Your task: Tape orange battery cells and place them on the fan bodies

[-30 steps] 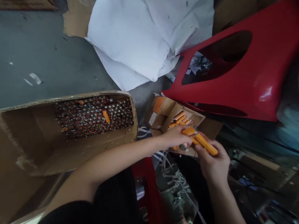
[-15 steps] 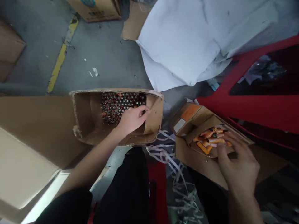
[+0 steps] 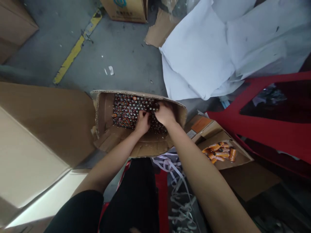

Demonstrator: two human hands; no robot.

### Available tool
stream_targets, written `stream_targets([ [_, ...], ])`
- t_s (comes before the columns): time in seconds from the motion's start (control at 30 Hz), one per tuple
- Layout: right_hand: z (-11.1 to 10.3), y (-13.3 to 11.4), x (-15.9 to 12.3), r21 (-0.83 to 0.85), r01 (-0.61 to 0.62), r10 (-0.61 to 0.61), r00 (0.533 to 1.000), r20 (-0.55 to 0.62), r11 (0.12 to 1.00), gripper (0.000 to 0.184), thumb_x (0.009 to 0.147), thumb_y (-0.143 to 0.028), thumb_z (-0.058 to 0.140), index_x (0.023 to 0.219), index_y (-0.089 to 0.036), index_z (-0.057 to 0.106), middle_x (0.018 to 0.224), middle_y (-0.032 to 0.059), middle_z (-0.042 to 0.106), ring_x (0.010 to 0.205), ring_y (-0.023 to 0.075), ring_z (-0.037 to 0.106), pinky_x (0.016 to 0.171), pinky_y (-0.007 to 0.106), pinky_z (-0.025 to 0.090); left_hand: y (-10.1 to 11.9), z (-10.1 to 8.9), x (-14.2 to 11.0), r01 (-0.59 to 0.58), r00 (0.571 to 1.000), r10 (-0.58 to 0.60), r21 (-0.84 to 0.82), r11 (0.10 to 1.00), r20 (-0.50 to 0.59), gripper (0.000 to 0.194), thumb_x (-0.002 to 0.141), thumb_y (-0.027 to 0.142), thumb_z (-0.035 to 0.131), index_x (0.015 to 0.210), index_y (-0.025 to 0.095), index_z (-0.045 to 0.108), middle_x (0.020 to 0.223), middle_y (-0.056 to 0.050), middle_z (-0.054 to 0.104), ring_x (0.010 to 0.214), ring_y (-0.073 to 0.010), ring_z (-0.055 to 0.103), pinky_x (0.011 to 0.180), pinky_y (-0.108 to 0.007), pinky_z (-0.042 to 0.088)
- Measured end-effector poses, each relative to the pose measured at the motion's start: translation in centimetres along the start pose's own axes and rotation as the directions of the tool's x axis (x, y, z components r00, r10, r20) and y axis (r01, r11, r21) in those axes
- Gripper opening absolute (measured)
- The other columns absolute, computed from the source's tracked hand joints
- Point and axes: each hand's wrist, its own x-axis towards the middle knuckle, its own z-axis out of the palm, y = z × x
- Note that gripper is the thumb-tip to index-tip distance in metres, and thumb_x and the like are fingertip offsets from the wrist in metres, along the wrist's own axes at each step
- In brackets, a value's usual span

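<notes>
Both hands are inside an open cardboard box [image 3: 136, 147], over tightly packed small upright cylinders [image 3: 126, 110] with round, battery-like ends. My left hand [image 3: 143, 122] is closed in a pinch near the middle of the cylinders; whatever its fingertips hold is too small to make out. Just right of it, my right hand [image 3: 165, 113] curls down toward the box's right end, fingers closed and their tips partly hidden among dark cylinders. A smaller cardboard box [image 3: 240, 155] to the right holds loose orange cylinders [image 3: 218, 152].
A large carton [image 3: 46, 119] stands on the left. White sheeting [image 3: 196, 61] covers the floor ahead, beside a red frame [image 3: 272, 116] at right. Tangled white straps [image 3: 170, 165] lie between the boxes. Another carton [image 3: 126, 11] stands at the far side.
My right hand has moved left from the smaller box of orange cylinders into the larger box. My left hand has shifted from the inner flap to the cylinders, and the flap no longer covers the right end.
</notes>
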Motion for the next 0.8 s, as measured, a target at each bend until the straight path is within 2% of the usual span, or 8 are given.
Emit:
stream_targets([
  [0.1,0.5,3.3,-0.3,-0.129,-0.014,0.013,1.0,-0.01,0.992,0.061,0.097,-0.016,0.048,0.157,-0.004,0.048,0.164,0.0249,0.048,0.153,0.0398,0.042,0.129,0.055,0.029,-0.5,0.1,0.8,0.082,0.996,-0.085,-0.133,0.988,-0.021,0.04,0.082,0.011,0.065,0.12,0.021,0.066,0.13,-0.013,0.065,0.123,-0.031,0.063,0.114,-0.047,0.049],
  [0.23,1.7,3.8,0.3,-0.39,0.044,0.026,0.985,0.173,0.92,0.093,0.089,-0.034,0.076,0.168,-0.015,0.032,0.175,0.021,0.031,0.162,0.0402,0.026,0.131,0.056,0.024,-0.7,0.1,2.0,0.186,0.979,-0.203,-0.32,0.929,-0.018,0.032,0.089,0.012,0.055,0.118,0.024,0.062,0.116,-0.007,0.073,0.112,-0.0242,0.07,0.102,-0.039,0.055],
  [0.3,2.2,3.5,1.4,-0.448,0.045,0.065,0.972,0.226,0.893,0.105,0.078,-0.035,0.088,0.167,-0.018,0.035,0.173,0.0226,0.035,0.162,0.0428,0.027,0.13,0.06,0.023,-0.6,0.2,2.3,0.215,0.971,-0.24,-0.401,0.89,-0.011,0.03,0.09,0.011,0.053,0.115,0.024,0.061,0.114,-0.006,0.075,0.108,-0.0221,0.071,0.097,-0.036,0.056],
  [0.37,2.3,3.6,2.7,-0.477,0.072,0.057,0.967,0.25,0.876,0.105,0.073,-0.035,0.092,0.164,-0.022,0.04,0.17,0.0217,0.04,0.159,0.0434,0.031,0.128,0.061,0.026,-0.3,0.3,2.3,0.222,0.966,-0.256,-0.469,0.855,-0.01,0.029,0.088,0.01,0.054,0.113,0.024,0.061,0.115,-0.006,0.076,0.108,-0.0213,0.072,0.096,-0.035,0.056],
  [0.5,1.9,4.3,4.4,-0.518,0.133,0.038,0.951,0.306,0.845,0.094,0.072,-0.038,0.093,0.156,-0.024,0.052,0.159,0.0216,0.053,0.138,0.043,0.058,0.112,0.055,0.049,0.4,0.4,2.1,0.213,0.966,-0.257,-0.562,0.799,0.001,0.027,0.086,0.01,0.058,0.109,0.023,0.062,0.113,-0.005,0.076,0.107,-0.0202,0.072,0.097,-0.033,0.054],
  [0.57,2.0,4.5,4.6,-0.528,0.158,0.02,0.949,0.316,0.834,0.093,0.075,-0.039,0.09,0.157,-0.024,0.05,0.158,0.0226,0.053,0.131,0.0432,0.062,0.105,0.054,0.054,0.7,0.5,2.1,0.216,0.966,-0.258,-0.59,0.778,0.013,0.026,0.086,0.01,0.059,0.108,0.023,0.063,0.113,-0.005,0.076,0.106,-0.0196,0.071,0.097,-0.032,0.054],
  [0.73,3.6,4.2,3.8,-0.555,0.197,-0.025,0.953,0.302,0.808,0.105,0.084,-0.036,0.081,0.171,-0.027,0.023,0.17,0.0219,0.038,0.149,0.0485,0.043,0.116,0.069,0.042,1.2,0.6,2.2,0.232,0.963,-0.265,-0.619,0.751,0.039,0.024,0.086,0.01,0.06,0.106,0.023,0.064,0.115,-0.005,0.075,0.11,-0.02,0.069,0.101,-0.033,0.051],
  [0.8,4.2,3.9,3.7,-0.569,0.192,-0.019,0.955,0.295,0.799,0.107,0.083,-0.031,0.082,0.171,-0.027,0.022,0.172,0.0229,0.036,0.153,0.0509,0.037,0.116,0.075,0.038,1.4,0.6,2.3,0.237,0.964,-0.261,-0.62,0.748,0.053,0.024,0.084,0.01,0.062,0.104,0.023,0.066,0.113,-0.005,0.075,0.11,-0.0204,0.069,0.102,-0.033,0.05],
])
